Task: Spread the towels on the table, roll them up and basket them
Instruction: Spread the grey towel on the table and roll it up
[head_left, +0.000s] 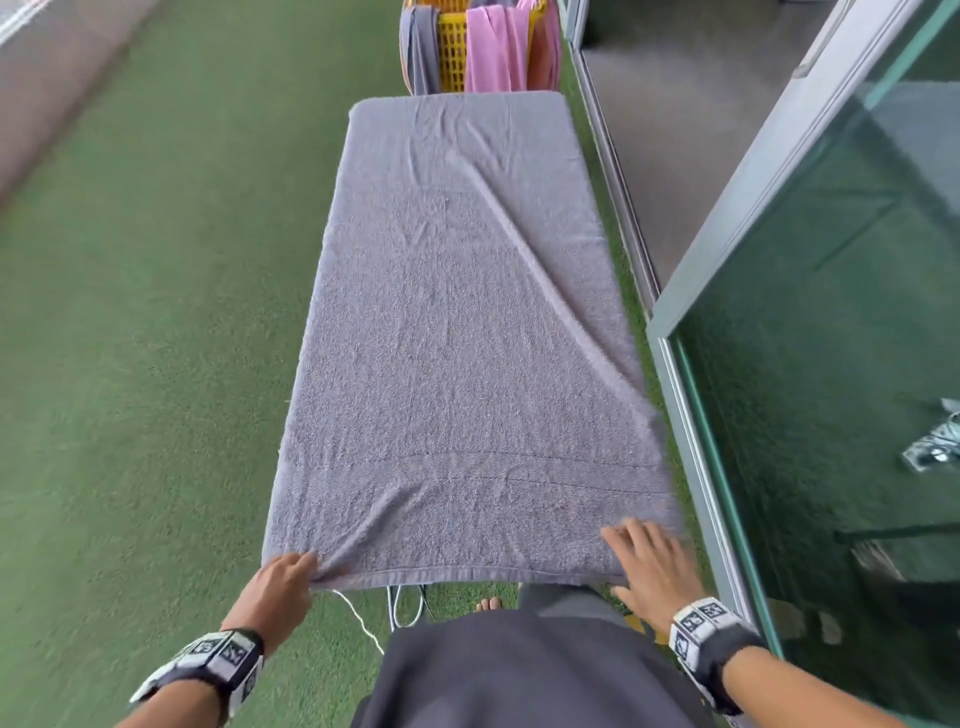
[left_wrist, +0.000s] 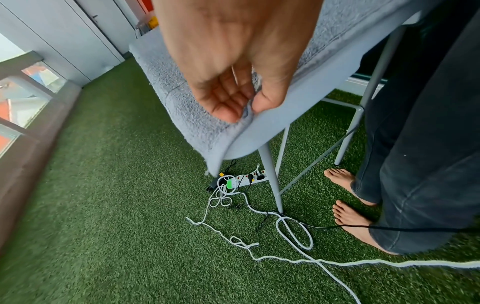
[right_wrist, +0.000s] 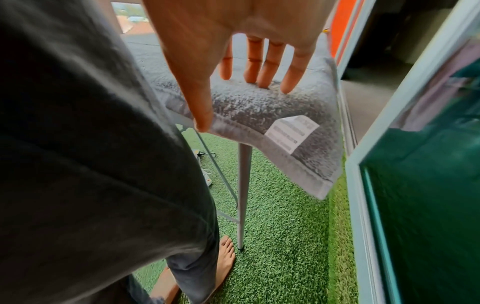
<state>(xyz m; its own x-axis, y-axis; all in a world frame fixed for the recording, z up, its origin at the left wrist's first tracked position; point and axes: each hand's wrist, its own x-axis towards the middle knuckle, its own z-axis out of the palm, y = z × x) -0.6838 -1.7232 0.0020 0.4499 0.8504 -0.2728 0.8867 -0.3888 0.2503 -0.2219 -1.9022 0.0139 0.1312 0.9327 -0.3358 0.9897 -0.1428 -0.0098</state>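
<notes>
Both corners of the grey towel (head_left: 457, 332) on the worktop (left_wrist: 262, 131) are mine: my left hand (head_left: 283, 577) pinches the near left corner, my right hand (head_left: 649, 564) lies flat, fingers straight, on the near right.

The gray towel (head_left: 457, 322) is covering the whole tabletop, so the table's surface is showing only as a pale underside (left_wrist: 272, 131) in the left wrist view. The yellow basket (head_left: 451, 52) at the far end is being cut off by the top edge, and the pink towel (head_left: 496, 49) and others draped over it are hiding most of its wall. The printing on the towel's white label (right_wrist: 291, 132) is blurring past reading. The right hand's (head_left: 647, 564) thumb tip is disappearing under the near hem.
</notes>
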